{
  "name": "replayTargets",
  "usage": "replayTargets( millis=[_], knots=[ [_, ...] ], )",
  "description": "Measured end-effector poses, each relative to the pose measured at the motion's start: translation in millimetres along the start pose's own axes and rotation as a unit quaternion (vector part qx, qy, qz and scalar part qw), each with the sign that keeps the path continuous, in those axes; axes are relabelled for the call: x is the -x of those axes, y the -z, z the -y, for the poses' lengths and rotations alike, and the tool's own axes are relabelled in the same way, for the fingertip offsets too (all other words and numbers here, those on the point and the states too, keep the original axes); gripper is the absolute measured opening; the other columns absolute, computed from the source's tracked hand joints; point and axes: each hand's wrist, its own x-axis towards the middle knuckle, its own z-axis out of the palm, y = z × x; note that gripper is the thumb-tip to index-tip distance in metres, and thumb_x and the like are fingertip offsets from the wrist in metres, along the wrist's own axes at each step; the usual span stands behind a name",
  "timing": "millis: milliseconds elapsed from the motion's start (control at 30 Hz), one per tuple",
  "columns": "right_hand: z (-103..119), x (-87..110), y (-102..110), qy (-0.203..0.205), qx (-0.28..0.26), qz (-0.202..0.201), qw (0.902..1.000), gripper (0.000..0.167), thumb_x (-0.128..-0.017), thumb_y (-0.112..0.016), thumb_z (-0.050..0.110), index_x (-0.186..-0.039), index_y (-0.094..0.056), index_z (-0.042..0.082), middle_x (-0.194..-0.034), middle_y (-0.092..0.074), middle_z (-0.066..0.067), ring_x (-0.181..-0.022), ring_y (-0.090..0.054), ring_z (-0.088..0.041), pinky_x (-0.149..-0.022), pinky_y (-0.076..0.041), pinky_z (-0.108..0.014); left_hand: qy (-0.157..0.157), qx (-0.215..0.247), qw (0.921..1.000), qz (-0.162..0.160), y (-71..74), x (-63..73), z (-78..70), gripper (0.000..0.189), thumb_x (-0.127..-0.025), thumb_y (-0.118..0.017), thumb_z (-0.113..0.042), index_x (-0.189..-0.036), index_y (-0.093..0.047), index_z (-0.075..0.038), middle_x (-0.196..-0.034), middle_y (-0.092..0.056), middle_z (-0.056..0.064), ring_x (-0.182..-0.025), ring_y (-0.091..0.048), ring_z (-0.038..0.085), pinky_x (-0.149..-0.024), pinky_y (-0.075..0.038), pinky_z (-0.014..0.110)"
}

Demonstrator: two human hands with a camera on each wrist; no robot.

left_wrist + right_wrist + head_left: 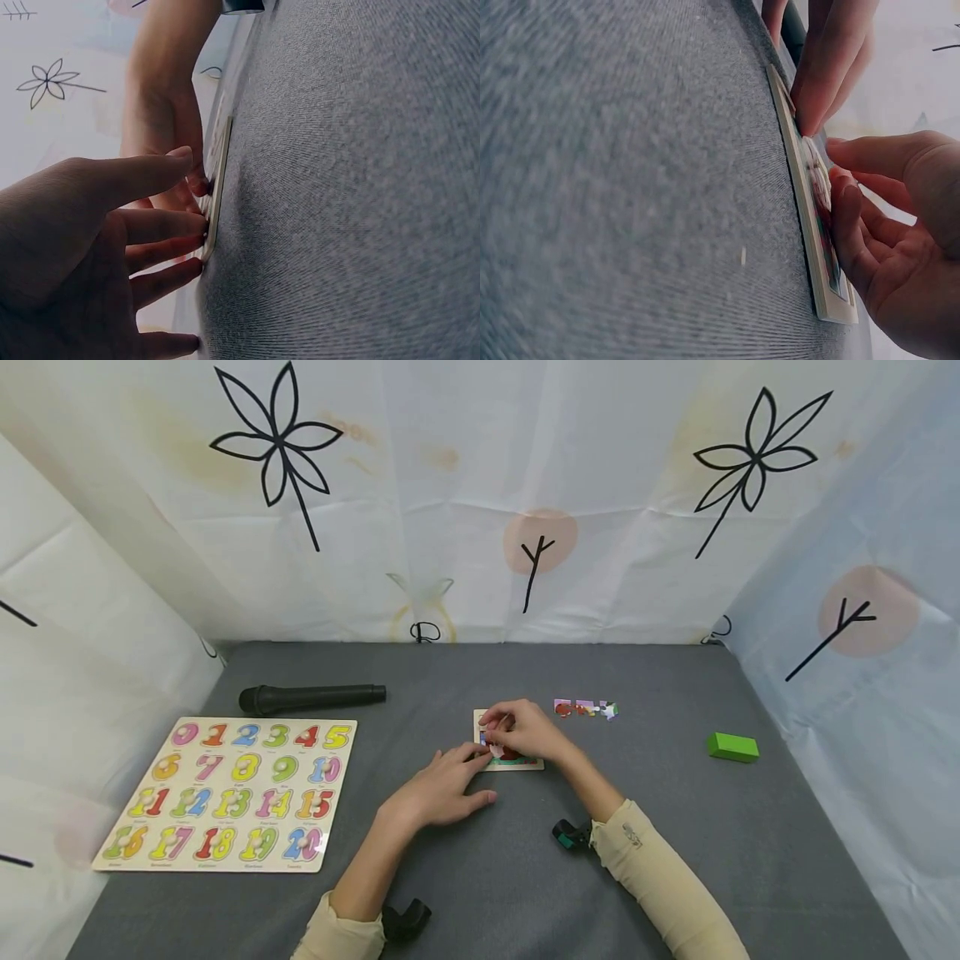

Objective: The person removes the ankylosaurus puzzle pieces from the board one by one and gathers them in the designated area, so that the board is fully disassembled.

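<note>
A small wooden jigsaw puzzle [531, 766] with a pale frame lies flat under both hands, and much of its picture is covered. The left hand [442, 787] reaches in from the left; its fairly straight fingers rest on the near left part of the puzzle, thumb held apart. Over the far side bends the right hand [525, 731], its thumb and fingers curled close together at a pale puzzle piece [496, 749] beside the left fingertips. In the right wrist view, the right thumb [849, 199] is right at the picture; I cannot tell whether it pinches the piece.
Loose puzzle pieces [585, 708] lie in a row beyond the puzzle to the right. A number board [341, 777] with numbers 0 to 20 is at the left, a black microphone [311, 697] behind it. A green block [732, 747] sits far right on the grey cloth [645, 893].
</note>
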Motion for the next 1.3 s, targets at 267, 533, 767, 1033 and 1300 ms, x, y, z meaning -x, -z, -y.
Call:
replayTargets(
  millis=[267, 533, 767, 1033, 1300],
  knots=[
    [0.6, -2.1, -3.2, -0.013, 0.036, 0.003, 0.9993, 0.017, -0.096, -0.08, 0.01, -0.111, -0.081, 0.002, -0.088, -0.075, -0.008, -0.066, -0.057, -0.003, -0.061, -0.047, -0.019, 0.007, 0.029, 0.9995, 0.006, 2.3, 1.4, -1.2, 0.063, -0.109, -0.067, -0.035, -0.16, -0.052, -0.003, -0.17, -0.045, 0.014, -0.161, -0.042, 0.034, -0.129, -0.022, 0.077],
    [6.6, -4.8, -1.7, -0.046, 0.034, 0.013, 0.9983, 0.014, -0.095, -0.081, 0.01, -0.107, -0.082, 0.002, -0.088, -0.075, -0.007, -0.067, -0.054, -0.004, -0.064, -0.046, -0.019, 0.01, 0.029, 0.9994, 0.016, 3.5, 1.9, -0.8, 0.063, -0.109, -0.067, -0.035, -0.162, -0.05, -0.005, -0.171, -0.043, 0.012, -0.161, -0.042, 0.033, -0.129, -0.023, 0.078],
    [7.5, -4.8, -0.5, -0.051, 0.025, 0.021, 0.9982, 0.014, -0.095, -0.08, 0.008, -0.108, -0.079, 0.003, -0.088, -0.07, -0.005, -0.066, -0.053, -0.005, -0.064, -0.045, -0.019, 0.002, 0.029, 0.9995, 0.013, 3.0, 2.2, -0.7, 0.061, -0.109, -0.067, -0.033, -0.16, -0.052, -0.004, -0.168, -0.046, 0.013, -0.158, -0.045, 0.033, -0.127, -0.024, 0.08],
    [4.7, -1.9, 0.2, -0.014, 0.001, 0.022, 0.9997, 0.011, -0.097, -0.077, 0.007, -0.107, -0.074, 0.003, -0.098, -0.075, -0.013, -0.072, -0.059, -0.006, -0.068, -0.049, -0.021, 0.0, 0.026, 0.9996, 0.009, 1.8, -0.3, -0.5, 0.059, -0.109, -0.067, -0.031, -0.159, -0.053, -0.003, -0.165, -0.047, 0.012, -0.156, -0.048, 0.033, -0.127, -0.024, 0.08],
    [3.6, 1.6, 2.2, -0.007, -0.054, 0.026, 0.9982, 0.008, -0.099, -0.074, 0.002, -0.107, -0.074, 0.0, -0.099, -0.074, -0.018, -0.07, -0.06, -0.009, -0.063, -0.049, -0.022, -0.018, 0.03, 0.9994, 0.002, 1.1, 0.2, 2.9, 0.06, -0.109, -0.066, -0.034, -0.158, -0.055, -0.001, -0.161, -0.049, 0.014, -0.152, -0.051, 0.034, -0.123, -0.026, 0.083]
  ],
)
